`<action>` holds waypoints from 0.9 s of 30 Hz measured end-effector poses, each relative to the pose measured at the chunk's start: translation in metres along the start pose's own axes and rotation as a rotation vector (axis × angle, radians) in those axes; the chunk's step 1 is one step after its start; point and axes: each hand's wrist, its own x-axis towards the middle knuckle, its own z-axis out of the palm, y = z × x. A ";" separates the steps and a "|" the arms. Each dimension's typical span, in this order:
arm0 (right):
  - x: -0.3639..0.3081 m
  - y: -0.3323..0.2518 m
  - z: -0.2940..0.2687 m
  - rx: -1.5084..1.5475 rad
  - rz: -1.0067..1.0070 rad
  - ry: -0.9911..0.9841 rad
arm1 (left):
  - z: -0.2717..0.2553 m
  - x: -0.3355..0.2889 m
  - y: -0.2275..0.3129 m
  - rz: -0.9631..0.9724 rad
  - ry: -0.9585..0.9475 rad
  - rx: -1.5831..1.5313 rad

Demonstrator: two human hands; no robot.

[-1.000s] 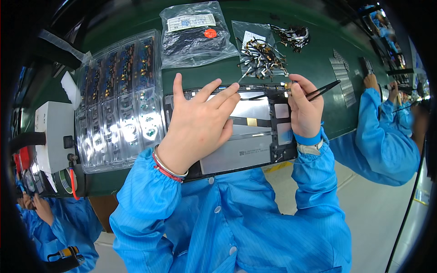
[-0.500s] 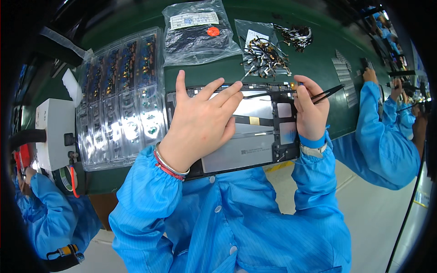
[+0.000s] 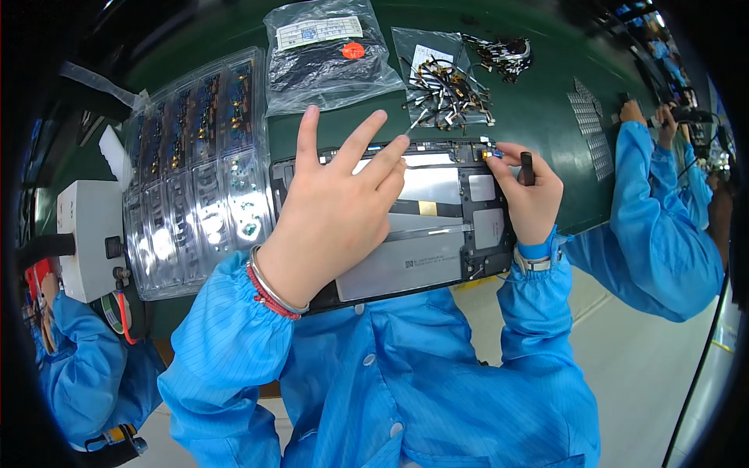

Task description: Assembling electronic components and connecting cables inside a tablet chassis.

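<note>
An opened tablet (image 3: 425, 269), its silver battery and dark frame bare, lies before me. My left hand (image 3: 335, 195) rests over its left part, fingers spread and thumb tucked low, the fingertips by the top edge. At the top right corner my right hand (image 3: 534, 191) is closed. Its thumb and forefinger tips pinch a tiny blue and gold part (image 3: 493, 154) against the frame. Black tweezers (image 3: 527, 168) are held in the same hand, sticking up between the fingers; their tips are hidden.
A clear tray (image 3: 199, 171) of small circuit boards stands left, by a white box (image 3: 90, 240). Behind the tablet lie a plastic bag (image 3: 328, 66), loose flex cables (image 3: 445, 93) and another cable bundle (image 3: 507, 54). Metal part strips (image 3: 591, 129) lie right, near a co-worker's sleeve (image 3: 655, 242).
My right hand has turned, so the tweezers now point up instead of out to the right. My left hand has shifted slightly left, fingers wider apart. The tablet sits slightly further left in view.
</note>
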 end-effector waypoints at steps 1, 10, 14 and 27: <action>0.000 0.001 0.001 0.002 0.002 0.000 | -0.002 0.001 0.000 0.020 0.009 -0.008; -0.001 0.003 0.002 -0.071 -0.170 0.029 | -0.009 0.014 0.000 0.228 -0.038 0.124; 0.002 0.002 0.000 -0.048 -0.122 0.003 | -0.016 0.026 -0.004 0.322 -0.133 0.143; 0.006 0.006 -0.004 -0.025 -0.125 -0.041 | -0.018 0.046 0.015 0.529 -0.246 0.255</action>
